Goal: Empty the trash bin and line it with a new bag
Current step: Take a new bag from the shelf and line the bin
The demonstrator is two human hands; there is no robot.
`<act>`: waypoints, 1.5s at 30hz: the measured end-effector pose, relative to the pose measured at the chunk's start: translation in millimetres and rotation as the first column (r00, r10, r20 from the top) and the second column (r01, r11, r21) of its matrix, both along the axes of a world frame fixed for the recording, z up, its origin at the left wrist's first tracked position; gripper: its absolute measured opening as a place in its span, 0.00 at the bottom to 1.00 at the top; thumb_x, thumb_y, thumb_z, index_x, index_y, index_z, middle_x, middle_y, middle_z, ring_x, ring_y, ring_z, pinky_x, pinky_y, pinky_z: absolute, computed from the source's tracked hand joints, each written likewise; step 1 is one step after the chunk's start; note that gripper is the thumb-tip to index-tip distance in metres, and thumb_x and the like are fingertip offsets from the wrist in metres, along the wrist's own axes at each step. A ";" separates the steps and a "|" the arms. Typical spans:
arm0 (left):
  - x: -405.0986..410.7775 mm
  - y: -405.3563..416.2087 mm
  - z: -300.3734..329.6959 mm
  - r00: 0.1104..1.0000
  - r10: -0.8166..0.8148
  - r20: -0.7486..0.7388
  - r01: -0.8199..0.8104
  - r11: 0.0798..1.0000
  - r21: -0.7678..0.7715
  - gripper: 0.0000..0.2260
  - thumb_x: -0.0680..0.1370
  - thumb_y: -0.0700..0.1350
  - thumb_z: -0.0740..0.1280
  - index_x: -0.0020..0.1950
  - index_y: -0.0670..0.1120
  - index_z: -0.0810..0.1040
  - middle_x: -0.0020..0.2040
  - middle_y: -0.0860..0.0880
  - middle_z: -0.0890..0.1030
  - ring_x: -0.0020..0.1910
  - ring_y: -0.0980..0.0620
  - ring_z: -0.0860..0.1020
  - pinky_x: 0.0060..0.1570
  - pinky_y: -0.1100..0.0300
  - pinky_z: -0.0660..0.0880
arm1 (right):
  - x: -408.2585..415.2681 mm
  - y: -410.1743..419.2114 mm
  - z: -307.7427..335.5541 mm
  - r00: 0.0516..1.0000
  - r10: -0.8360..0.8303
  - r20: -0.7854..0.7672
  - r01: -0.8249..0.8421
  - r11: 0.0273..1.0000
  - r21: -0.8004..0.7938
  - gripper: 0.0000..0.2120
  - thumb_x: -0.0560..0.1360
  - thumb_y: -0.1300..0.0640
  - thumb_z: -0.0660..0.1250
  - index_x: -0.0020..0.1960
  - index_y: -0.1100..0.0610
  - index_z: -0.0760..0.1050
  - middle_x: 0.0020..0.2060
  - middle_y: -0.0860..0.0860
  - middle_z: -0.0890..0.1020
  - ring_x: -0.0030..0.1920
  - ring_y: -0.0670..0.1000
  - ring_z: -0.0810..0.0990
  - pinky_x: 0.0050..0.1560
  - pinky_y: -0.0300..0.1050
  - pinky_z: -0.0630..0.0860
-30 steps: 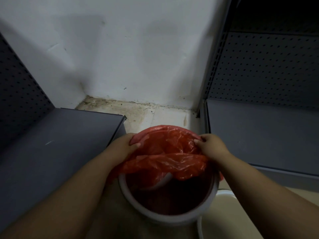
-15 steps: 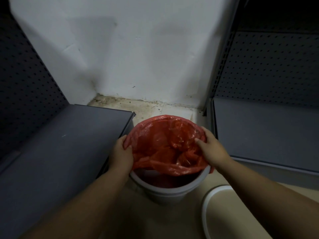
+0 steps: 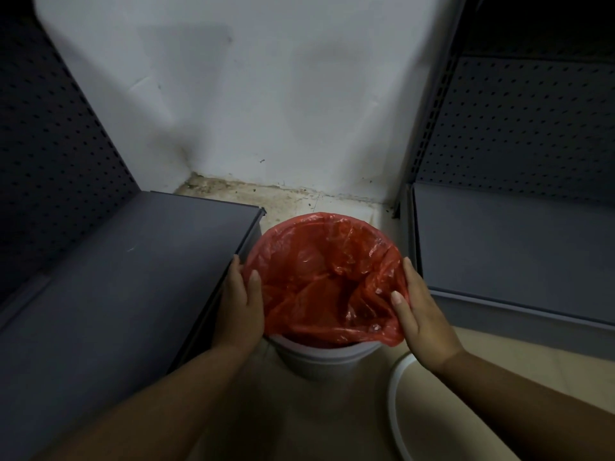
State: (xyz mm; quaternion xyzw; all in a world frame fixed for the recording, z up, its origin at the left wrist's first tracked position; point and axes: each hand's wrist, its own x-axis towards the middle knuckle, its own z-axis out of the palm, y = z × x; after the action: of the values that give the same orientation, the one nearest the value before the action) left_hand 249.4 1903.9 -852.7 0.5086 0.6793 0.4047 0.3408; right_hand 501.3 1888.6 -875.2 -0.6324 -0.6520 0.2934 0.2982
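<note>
Trash bin (image 3: 317, 359), a pale grey round one, stands on the beige floor (image 3: 253, 410) in the gap between two dark grey metal shelves, close to the white wall (image 3: 266, 94). Its red plastic bag (image 3: 327, 277) is spread over the far rim and both sides, while the near edge hangs loose, just short of covering the front rim, so a strip of grey bin shows below it. My left hand (image 3: 240, 306) lies flat against the bag on the left side of the bin, fingers straight and together, thumb laid over the plastic at the rim; it presses the bag and does not pinch it. My right hand (image 3: 420, 311) does the same on the right side, fingers extended along the outside, thumb resting on the folded edge of the bag near the front corner. The left shelf (image 3: 116, 277) comes right up beside my left knuckles, and the right shelf (image 3: 515, 251) sits a little apart from my right hand. A white-rimmed round basin (image 3: 394, 390) rests on the floor just beside the bin, under my right forearm. Grime lines the floor where it meets the wall.
</note>
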 end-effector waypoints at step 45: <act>1.3 31.9 12.1 0.997 -0.007 -0.078 0.008 1.000 0.019 0.26 0.81 0.57 0.42 0.77 0.50 0.55 0.78 0.47 0.57 0.77 0.49 0.55 0.76 0.51 0.52 | -28.0 43.7 34.2 0.992 -0.128 0.019 0.129 0.991 -0.034 0.29 0.80 0.42 0.47 0.78 0.52 0.47 0.78 0.50 0.52 0.77 0.47 0.49 0.75 0.46 0.47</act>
State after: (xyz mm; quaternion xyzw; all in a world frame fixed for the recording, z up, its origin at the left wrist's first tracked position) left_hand 250.7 1935.8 -840.5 0.5298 0.6862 0.3898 0.3107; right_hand 473.3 1932.2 -841.0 -0.6807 -0.6069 0.2799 0.2999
